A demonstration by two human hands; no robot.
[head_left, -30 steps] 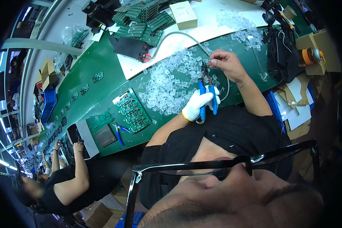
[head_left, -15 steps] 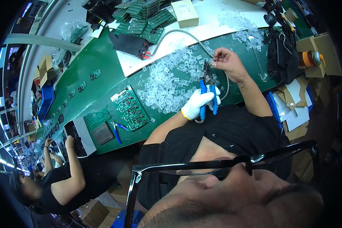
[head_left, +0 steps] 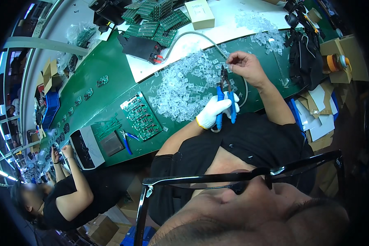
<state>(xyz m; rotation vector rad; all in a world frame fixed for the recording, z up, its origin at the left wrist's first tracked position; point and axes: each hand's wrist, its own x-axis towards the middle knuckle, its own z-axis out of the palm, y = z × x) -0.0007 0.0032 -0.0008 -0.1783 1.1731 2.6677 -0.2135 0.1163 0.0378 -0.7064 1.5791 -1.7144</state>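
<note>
My left hand [head_left: 211,112], in a white glove, is wrapped round the blue handles of a pair of cutting pliers [head_left: 224,88], whose jaws point away from me. Close by the jaw tips, my bare right hand [head_left: 248,69] has thumb and forefinger pinched together. What sits in that pinch, perhaps a small clear piece, is too small to make out. A wide heap of small clear plastic pieces [head_left: 174,88] spreads over the green bench to the left of the pliers. Left of the heap lies a green circuit board panel [head_left: 140,117] covered with components.
Small blue-handled cutters [head_left: 127,142] and a grey block [head_left: 111,143] lie near the bench edge beside a white box [head_left: 87,148]. A co-worker [head_left: 76,192] stands at left. Stacked green boards [head_left: 156,20], a black device [head_left: 140,48] and a cream box [head_left: 199,14] are at the back.
My hands and the pliers have barely shifted; the right fingertips are still beside the jaws. The co-worker's hands have moved left, away from the white box.
</note>
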